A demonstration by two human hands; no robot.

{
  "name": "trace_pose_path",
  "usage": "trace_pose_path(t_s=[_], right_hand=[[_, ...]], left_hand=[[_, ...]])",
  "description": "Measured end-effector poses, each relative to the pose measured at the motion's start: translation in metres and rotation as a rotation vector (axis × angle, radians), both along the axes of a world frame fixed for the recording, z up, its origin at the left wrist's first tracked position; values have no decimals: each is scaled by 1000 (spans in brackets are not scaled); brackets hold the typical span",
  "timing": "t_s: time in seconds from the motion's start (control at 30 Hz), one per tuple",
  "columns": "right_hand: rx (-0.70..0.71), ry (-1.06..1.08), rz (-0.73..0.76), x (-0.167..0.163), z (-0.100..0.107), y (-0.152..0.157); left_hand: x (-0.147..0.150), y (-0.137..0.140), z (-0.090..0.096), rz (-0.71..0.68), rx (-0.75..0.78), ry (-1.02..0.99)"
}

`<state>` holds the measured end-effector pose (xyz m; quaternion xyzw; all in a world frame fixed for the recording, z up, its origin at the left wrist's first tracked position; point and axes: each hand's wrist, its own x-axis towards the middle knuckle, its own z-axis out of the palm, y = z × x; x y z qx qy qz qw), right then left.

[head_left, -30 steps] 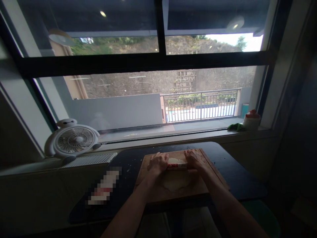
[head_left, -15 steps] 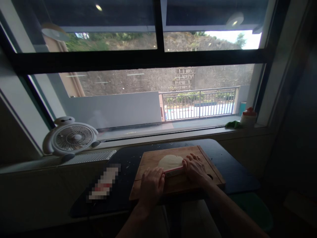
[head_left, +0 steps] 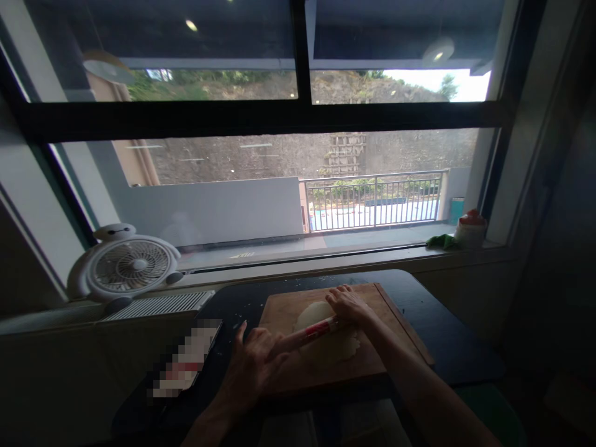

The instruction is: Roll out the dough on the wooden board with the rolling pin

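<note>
A flat sheet of pale dough lies on a wooden cutting board. Across it, on a slant, rests a rolling pin with a red and white band. The near-left end of the pin is in my left hand, one finger of which sticks up off it. My right hand is closed over the far-right end, and its fingertips reach past the pin toward the board's back. Dough shows on both sides of the pin; its lower edge is uneven.
The board sits on a dark table scattered with white specks. A blurred-out flat object lies at the table's left. On the sill side stand a white fan, a green cloth and a red-topped container.
The rolling pin has turned from nearly level to slanted. My left hand has moved left and toward me, and my right hand slightly left. More dough shows below the pin.
</note>
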<state>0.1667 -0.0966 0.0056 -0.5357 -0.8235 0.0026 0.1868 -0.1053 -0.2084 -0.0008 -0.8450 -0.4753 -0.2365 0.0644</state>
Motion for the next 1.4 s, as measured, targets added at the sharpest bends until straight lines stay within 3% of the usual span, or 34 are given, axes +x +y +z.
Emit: trace_pose_path(t_s=[0.13, 0.23, 0.33, 0.43, 0.53, 0.6, 0.73, 0.87, 0.97, 1.07, 1.27, 1.4], right_hand=[[12, 42, 128, -10, -12, -39], [56, 133, 108, -23, -12, -50], [111, 221, -16, -34, -5, -32], [63, 247, -98, -42, 4, -1], [16, 239, -108, -45, 8, 18], [2, 228, -87, -44, 8, 15], [38, 200, -64, -32, -6, -29], [167, 130, -140, -18, -22, -86], [205, 101, -166, -15, -25, -99], [152, 135, -206, -19, -19, -74], [-43, 160, -206, -33, 6, 9], [-102, 139, -146, -38, 11, 26]], left_hand=[[-39, -20, -6, 0, -94, -40], [-59, -28, -17, 66, -120, -131], [-60, -28, -26, 131, -136, -293], [-50, -22, -30, 201, -194, -504], [-38, -17, -29, 266, -280, -679], [-32, -18, -28, 289, -307, -761], [-22, -30, -27, 308, -316, -873], [-14, -37, -25, 300, -276, -904], [-12, -29, -21, 311, -264, -914], [-14, -18, -17, 341, -256, -894], [-22, -13, -20, 405, -269, -854], [-23, -16, -21, 427, -290, -878]])
